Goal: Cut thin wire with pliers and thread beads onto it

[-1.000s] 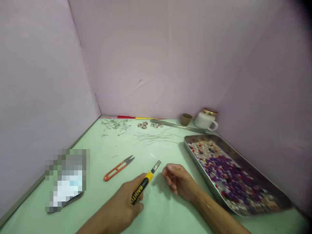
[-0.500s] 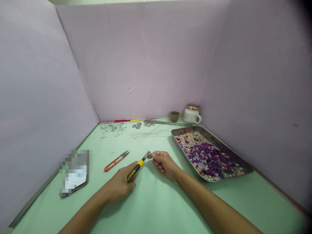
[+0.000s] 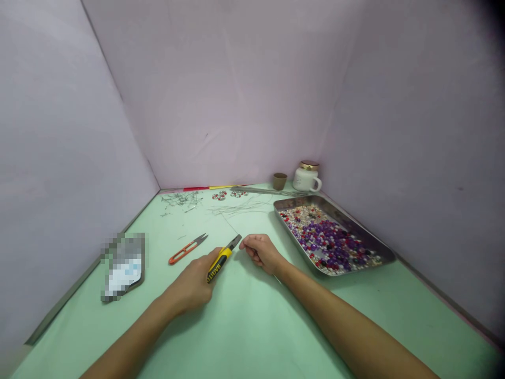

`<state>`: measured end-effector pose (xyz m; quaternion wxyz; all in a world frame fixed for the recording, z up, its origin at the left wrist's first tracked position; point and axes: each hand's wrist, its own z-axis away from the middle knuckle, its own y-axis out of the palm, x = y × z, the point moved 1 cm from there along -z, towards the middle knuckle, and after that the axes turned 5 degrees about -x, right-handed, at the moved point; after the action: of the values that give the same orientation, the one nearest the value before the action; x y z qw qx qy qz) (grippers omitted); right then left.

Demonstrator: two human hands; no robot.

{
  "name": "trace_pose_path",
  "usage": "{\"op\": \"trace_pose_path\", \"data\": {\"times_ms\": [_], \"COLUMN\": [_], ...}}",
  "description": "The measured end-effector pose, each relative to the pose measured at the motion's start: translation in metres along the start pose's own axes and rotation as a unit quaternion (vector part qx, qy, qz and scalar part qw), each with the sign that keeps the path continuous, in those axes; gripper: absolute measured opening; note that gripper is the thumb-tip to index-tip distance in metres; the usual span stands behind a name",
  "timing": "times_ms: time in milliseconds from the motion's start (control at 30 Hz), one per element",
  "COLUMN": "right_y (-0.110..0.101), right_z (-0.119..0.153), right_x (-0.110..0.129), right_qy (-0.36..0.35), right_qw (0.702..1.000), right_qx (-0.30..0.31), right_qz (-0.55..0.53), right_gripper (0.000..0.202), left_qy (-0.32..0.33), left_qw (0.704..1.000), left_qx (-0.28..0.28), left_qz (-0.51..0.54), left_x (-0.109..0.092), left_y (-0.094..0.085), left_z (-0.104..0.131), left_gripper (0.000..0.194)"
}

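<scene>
My left hand (image 3: 195, 279) is wrapped round the yellow and black handles of a pair of pliers (image 3: 221, 259). The pliers' jaws point up and to the right, close to the fingertips of my right hand (image 3: 260, 252). A thin wire (image 3: 230, 224) slants up and to the left from beside the jaws. My right hand is closed in a pinch near the jaws; a thin light strand shows beneath its wrist, and what lies between the fingertips is too small to make out. Orange-handled thread snips (image 3: 188, 249) lie just beyond my left hand.
A metal tray (image 3: 302, 256) of purple, red and pearly beads stands on the right. Loose wires (image 3: 236, 208), cut wire pieces (image 3: 181, 200) and beaded rings (image 3: 219, 195) lie towards the back. A brown cup (image 3: 280, 181) and lidded white mug (image 3: 306, 179) stand there. A blurred phone (image 3: 124, 271) lies left.
The view has tipped slightly downward. The pliers have turned a little in my left hand, and the wire slanting from their jaws shows more plainly. My right hand stays pinched beside them.
</scene>
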<state>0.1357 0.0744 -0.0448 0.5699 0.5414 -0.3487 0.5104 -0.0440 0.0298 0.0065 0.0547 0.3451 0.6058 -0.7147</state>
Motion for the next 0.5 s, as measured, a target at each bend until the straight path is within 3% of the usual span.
{"op": "trace_pose_path", "data": {"times_ms": [167, 267, 333, 400, 433, 500], "right_y": [0.002, 0.001, 0.0, -0.001, -0.002, -0.004], "right_z": [0.001, 0.001, 0.002, 0.003, 0.003, 0.004], "right_x": [-0.002, -0.003, -0.004, -0.005, -0.005, -0.004], "right_qy": [-0.019, -0.04, -0.056, -0.07, -0.078, -0.091], "right_qw": [1.0, 0.999, 0.998, 0.997, 0.996, 0.994], "right_qx": [-0.008, 0.001, 0.015, 0.032, 0.039, 0.05], "right_qz": [0.02, 0.024, 0.026, 0.026, 0.025, 0.024], "right_gripper": [0.014, 0.018, 0.02, 0.023, 0.024, 0.025], "left_qy": [-0.081, -0.084, -0.061, -0.02, -0.012, -0.038], "left_qw": [0.966, 0.966, 0.99, 0.996, 0.981, 0.918], "left_qx": [-0.036, -0.056, -0.042, 0.014, 0.059, 0.143], "left_qz": [-0.243, -0.239, -0.118, 0.08, 0.183, 0.367], "left_x": [-0.005, -0.008, -0.006, -0.001, 0.002, 0.009], "left_y": [0.017, 0.017, 0.011, 0.003, 0.0, -0.002], "left_z": [0.004, 0.005, 0.004, 0.004, 0.005, 0.005], "left_gripper": [0.078, 0.077, 0.066, 0.04, 0.026, 0.016]}}
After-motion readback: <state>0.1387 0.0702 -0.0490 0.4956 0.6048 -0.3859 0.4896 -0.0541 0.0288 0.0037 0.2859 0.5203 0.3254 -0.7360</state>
